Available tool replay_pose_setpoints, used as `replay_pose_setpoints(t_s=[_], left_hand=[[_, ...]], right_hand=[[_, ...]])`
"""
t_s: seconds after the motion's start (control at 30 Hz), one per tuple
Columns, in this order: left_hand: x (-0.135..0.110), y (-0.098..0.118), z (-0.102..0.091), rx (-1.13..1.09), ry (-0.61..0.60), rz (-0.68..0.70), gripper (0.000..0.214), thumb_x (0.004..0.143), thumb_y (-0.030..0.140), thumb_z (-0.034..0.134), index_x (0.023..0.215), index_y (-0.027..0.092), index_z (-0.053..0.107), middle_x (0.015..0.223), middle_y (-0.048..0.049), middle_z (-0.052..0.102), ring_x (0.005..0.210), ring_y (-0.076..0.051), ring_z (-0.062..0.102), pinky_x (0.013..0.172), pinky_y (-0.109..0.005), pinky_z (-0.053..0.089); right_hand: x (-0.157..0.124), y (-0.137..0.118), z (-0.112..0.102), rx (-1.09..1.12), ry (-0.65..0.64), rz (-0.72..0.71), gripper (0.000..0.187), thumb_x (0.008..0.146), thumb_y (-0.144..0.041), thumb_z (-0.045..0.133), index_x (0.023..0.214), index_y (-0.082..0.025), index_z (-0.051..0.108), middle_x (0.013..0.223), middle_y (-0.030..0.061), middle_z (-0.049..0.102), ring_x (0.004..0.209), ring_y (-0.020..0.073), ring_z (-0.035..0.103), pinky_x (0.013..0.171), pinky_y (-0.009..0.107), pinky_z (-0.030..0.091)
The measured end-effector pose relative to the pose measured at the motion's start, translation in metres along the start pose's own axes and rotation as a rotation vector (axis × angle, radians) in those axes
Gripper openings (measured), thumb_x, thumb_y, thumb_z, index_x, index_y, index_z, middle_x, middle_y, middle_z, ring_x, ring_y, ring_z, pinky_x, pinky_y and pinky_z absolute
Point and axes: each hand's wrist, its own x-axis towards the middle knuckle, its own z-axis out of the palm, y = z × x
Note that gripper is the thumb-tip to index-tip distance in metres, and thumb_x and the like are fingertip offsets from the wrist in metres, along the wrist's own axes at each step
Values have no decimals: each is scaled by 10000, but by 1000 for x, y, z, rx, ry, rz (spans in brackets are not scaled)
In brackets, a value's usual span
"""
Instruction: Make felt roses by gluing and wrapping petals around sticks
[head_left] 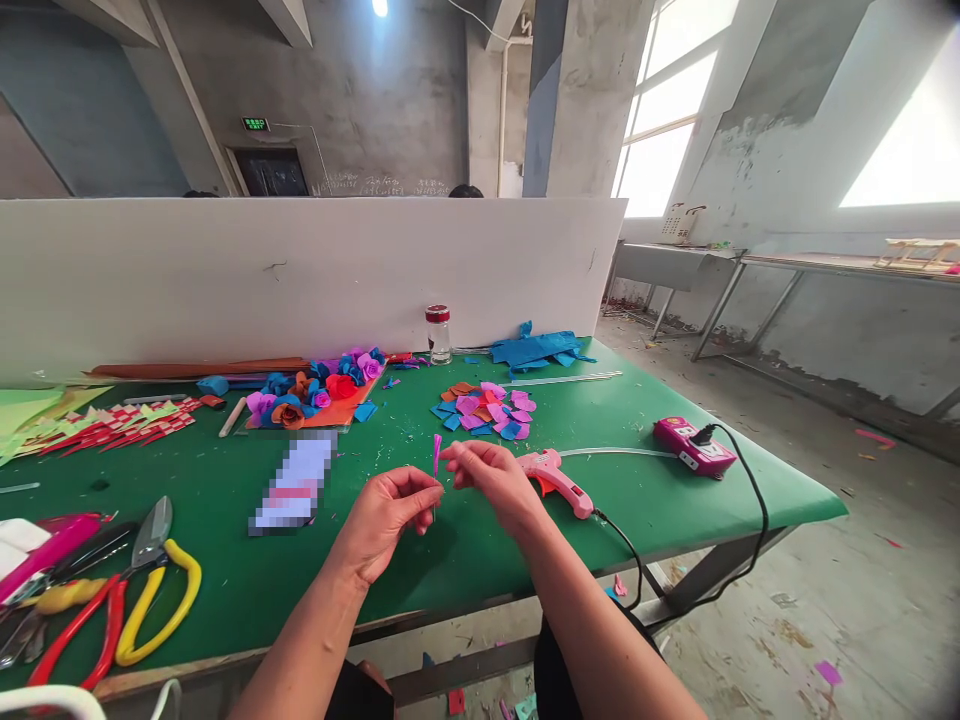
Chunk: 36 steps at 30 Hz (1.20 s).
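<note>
Red-and-yellow-handled cutters (115, 603) lie on the green tabletop (225, 570) at near left. Centrally, the left hand (397, 500) pinches a thin stem (436, 479) tipped with purple paper (437, 450); the right hand (487, 475) is bunched beside the tip, its grip unclear. A pink glue gun (571, 487) lies just right; beyond, loose paper petals (495, 411) and paper flowers (343, 387). A red-lidded glass jar (441, 345), contents indistinct, stands before a view-blocking white board (300, 270).
</note>
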Motion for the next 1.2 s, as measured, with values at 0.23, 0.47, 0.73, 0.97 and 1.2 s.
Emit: replay_pose_setpoints(t_s=[0.23, 0.47, 0.73, 0.97, 1.2], left_hand=[[1, -2, 1, 31, -23, 9, 256, 640, 354, 830, 678, 152, 678, 585, 22, 566, 530, -88, 493, 509, -216, 395], [0, -2, -1, 56, -32, -2, 243, 634, 343, 826, 674, 156, 677, 604, 15, 582, 534, -95, 502, 512, -224, 400], [2, -6, 1, 219, -20, 31, 256, 625, 376, 814, 671, 168, 672, 564, 20, 577, 523, -109, 483, 511, -229, 392], [4, -8, 4, 337, 93, 103, 278, 645, 429, 791, 696, 182, 674, 548, 13, 582, 528, -132, 498, 510, -233, 394], [5, -11, 3, 475, 138, 187, 197, 722, 377, 730, 674, 194, 678, 538, 18, 572, 528, -131, 481, 516, -229, 366]], right_hand=[[-4, -2, 8, -27, -47, 25, 397, 613, -519, 824, 663, -154, 676, 619, -14, 584, 585, 103, 490, 603, 252, 390], [-2, -2, 3, -9, -84, -29, 373, 722, -531, 749, 804, -169, 714, 755, 13, 634, 633, 112, 515, 649, 264, 419], [2, -2, 3, 129, 64, -34, 331, 668, -473, 790, 725, -178, 653, 632, -33, 553, 561, 95, 486, 605, 251, 437], [-1, -6, 4, 14, 101, -44, 383, 700, -534, 749, 770, -159, 711, 688, 14, 637, 591, 114, 539, 623, 261, 469], [-1, 4, 8, -297, 226, -133, 322, 722, -491, 730, 732, -169, 728, 638, 24, 669, 570, 144, 536, 542, 266, 390]])
